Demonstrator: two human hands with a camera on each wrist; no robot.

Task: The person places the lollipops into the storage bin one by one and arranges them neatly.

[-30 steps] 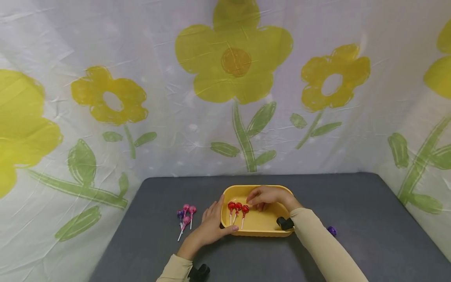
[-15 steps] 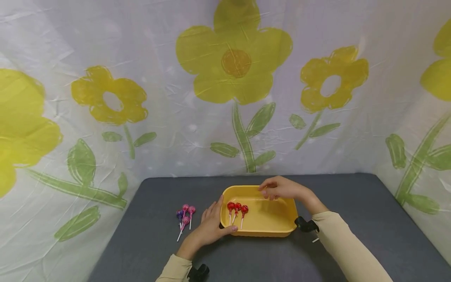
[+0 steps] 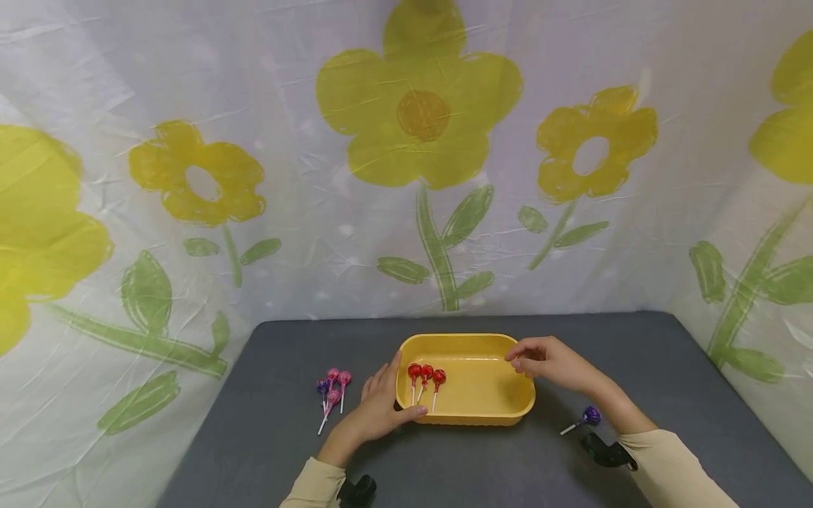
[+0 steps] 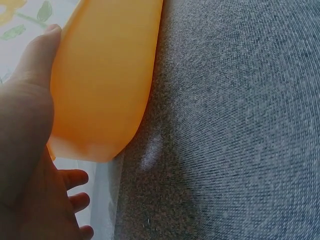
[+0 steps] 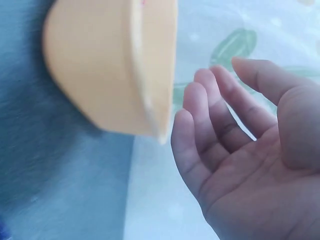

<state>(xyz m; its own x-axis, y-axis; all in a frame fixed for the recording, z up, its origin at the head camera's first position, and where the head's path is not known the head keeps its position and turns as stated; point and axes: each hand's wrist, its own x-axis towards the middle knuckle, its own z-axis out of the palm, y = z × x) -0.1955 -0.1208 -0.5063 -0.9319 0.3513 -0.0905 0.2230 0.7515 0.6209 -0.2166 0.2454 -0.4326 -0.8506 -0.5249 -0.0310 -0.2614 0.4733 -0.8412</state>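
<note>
Near the middle of the table sits a yellow plastic tray (image 3: 470,420) with three red-wrapped lollipops (image 3: 439,377) lying at its left end. My left hand (image 3: 380,406) rests against the tray's left front corner, thumb on the front rim and fingers extended along the left side. In the left wrist view, the thumb lies along the wall of the tray (image 4: 107,75). Over the tray's right rim hovers my right hand (image 3: 549,363), its fingers loosely bent. The right wrist view shows nothing between those fingers, beside the tray's end wall (image 5: 100,60).
Left of the tray lies a small group of pink and purple lollipops (image 3: 333,397). One purple lollipop (image 3: 591,415) is on the dark grey table (image 3: 470,473) to the right, near the right forearm. A flower-printed sheet (image 3: 305,233) hangs behind the table.
My right hand has moved right, from inside the tray beside the red lollipops to its right rim. The purple lollipop at right has come fully into view. The left hand has stayed put.
</note>
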